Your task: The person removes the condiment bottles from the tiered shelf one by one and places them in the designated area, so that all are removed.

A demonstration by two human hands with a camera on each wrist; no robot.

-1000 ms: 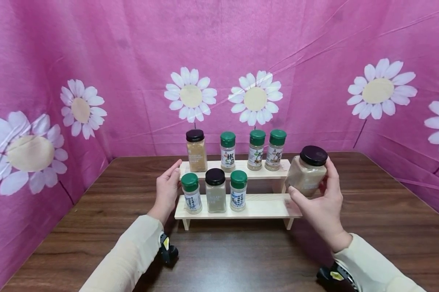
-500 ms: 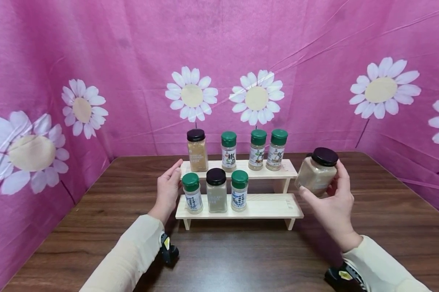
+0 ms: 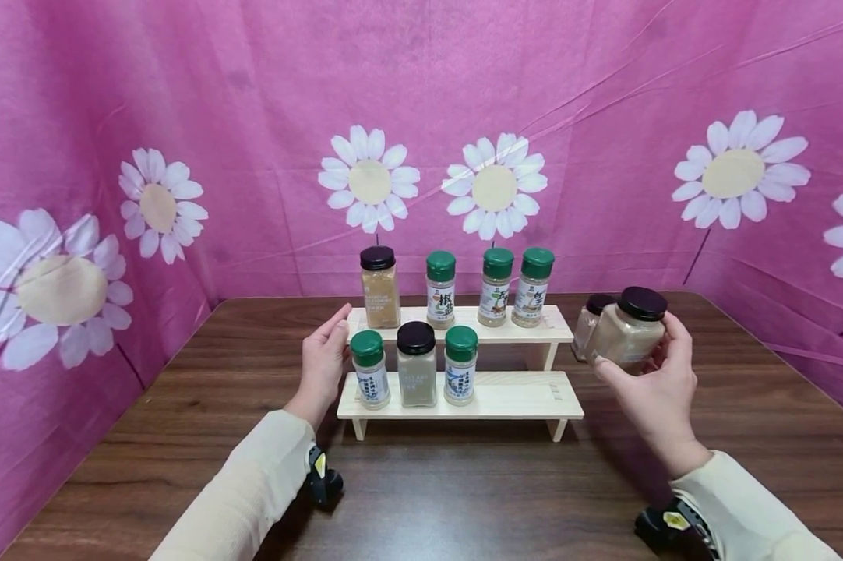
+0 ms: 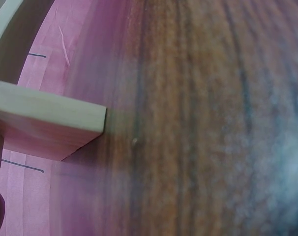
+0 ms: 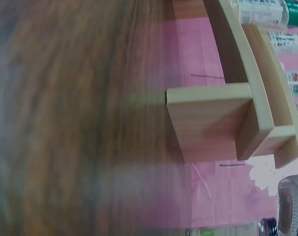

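While my right hand [image 3: 654, 396], at frame right, grips a black-lidded jar [image 3: 626, 336], my left hand [image 3: 322, 362], fingers extended, touches the central rack [image 3: 516, 395].

We've got a dark wood-grained bench [image 3: 463, 491] running back towards a creased pink curtain [image 3: 253, 78], white daisies [image 3: 368, 182] with yellowish centres printed across it!

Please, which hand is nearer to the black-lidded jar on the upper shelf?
Left. The left hand is at the left end of the upper shelf, close beside the black-lidded jar; the right hand is beyond the right end, holding another jar.
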